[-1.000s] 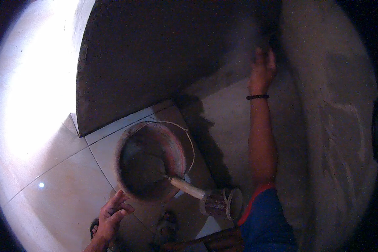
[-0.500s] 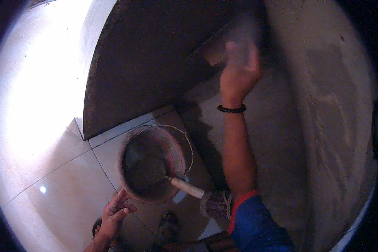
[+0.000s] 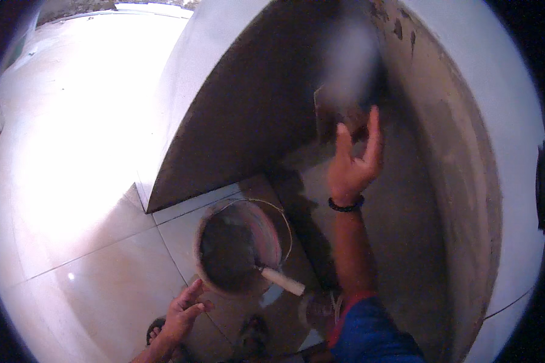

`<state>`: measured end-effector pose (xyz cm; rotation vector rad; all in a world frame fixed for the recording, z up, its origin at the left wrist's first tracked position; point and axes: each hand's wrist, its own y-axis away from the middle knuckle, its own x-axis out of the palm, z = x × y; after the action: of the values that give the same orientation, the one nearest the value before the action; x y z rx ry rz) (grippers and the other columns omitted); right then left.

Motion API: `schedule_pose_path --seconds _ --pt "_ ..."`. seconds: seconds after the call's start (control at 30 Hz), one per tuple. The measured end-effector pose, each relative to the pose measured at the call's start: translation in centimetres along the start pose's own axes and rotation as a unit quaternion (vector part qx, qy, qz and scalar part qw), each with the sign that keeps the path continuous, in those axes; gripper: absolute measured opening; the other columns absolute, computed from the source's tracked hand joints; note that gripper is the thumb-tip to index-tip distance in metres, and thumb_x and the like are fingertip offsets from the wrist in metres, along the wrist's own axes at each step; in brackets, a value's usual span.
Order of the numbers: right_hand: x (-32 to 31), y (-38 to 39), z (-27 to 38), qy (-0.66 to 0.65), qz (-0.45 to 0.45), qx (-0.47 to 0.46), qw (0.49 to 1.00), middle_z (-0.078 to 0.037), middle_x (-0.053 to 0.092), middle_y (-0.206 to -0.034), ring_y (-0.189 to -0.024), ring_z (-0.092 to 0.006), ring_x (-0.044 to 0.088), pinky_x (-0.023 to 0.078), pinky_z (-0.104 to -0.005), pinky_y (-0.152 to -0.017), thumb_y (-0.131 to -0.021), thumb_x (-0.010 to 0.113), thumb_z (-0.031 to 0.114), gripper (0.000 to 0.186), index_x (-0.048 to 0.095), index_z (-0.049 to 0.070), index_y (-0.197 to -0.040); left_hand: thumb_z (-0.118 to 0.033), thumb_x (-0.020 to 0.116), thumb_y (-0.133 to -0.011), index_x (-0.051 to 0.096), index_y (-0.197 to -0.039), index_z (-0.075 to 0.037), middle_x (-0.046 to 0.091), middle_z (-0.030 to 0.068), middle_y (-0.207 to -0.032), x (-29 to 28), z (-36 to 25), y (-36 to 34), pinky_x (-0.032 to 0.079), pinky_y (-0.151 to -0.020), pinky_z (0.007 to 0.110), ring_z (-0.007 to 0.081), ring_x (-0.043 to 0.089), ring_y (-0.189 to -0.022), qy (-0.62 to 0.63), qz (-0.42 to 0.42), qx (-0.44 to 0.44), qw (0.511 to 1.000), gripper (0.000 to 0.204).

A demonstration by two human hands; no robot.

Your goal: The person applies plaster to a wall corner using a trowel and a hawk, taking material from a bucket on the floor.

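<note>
My right hand [image 3: 354, 157] reaches into a dark recess, fingers apart at a blurred brown piece [image 3: 333, 118]; whether they touch it I cannot tell. A pale hazy blur covers the area above. My left hand [image 3: 184, 314] is open, fingertips at the near rim of a round, stained bucket [image 3: 267, 239] with a thin handle; contact is unclear. The bucket holds dark grey material and a tool with a wooden handle [image 3: 281, 280], its head mostly hidden inside. A dark cylindrical container [image 3: 318, 311] lies partly hidden behind my right arm.
A rough dark panel with a white curved edge [image 3: 194, 54] borders the recess. A grey plastered wall [image 3: 466, 181] with a white face runs along the right. Pale floor tiles [image 3: 115, 260] extend left into bright light. My sandalled feet [image 3: 155, 331] are below the bucket.
The view has shifted, showing more of the white edges. My right hand is lower in the picture than a second ago, beside the brown piece that has come into view.
</note>
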<state>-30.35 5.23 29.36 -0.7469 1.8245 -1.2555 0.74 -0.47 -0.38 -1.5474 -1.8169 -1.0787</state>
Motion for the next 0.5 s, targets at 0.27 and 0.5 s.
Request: schedule_pose_path --seconds 0.27,0.5 --pt "0.1 -5.9 0.6 -0.001 0.01 -0.21 0.978 -0.013 0.063 -0.111 -0.097 -0.0313 0.059 0.048 -0.0392 -0.085 -0.079 0.07 0.006 0.042 0.059 0.004 -0.12 -0.007 0.06 -0.085 0.032 -0.142 0.001 0.044 0.013 -0.139 0.9 -0.6 -0.1 0.045 -0.094 0.04 0.0243 0.051 -0.116 0.028 0.004 0.013 1.0 0.064" --pt "1.1 -7.7 -2.7 0.034 0.05 -0.191 0.98 -0.014 0.063 -0.109 -0.101 -0.0329 0.059 0.048 -0.0413 -0.088 -0.08 0.07 0.008 0.039 0.061 0.009 -0.118 -0.008 0.059 -0.087 0.032 -0.142 0.002 0.045 0.0122 -0.138 1.0 -0.6 0.0 0.046 -0.093 0.04 0.0239 0.046 -0.123 0.042 0.008 0.012 0.999 0.062"
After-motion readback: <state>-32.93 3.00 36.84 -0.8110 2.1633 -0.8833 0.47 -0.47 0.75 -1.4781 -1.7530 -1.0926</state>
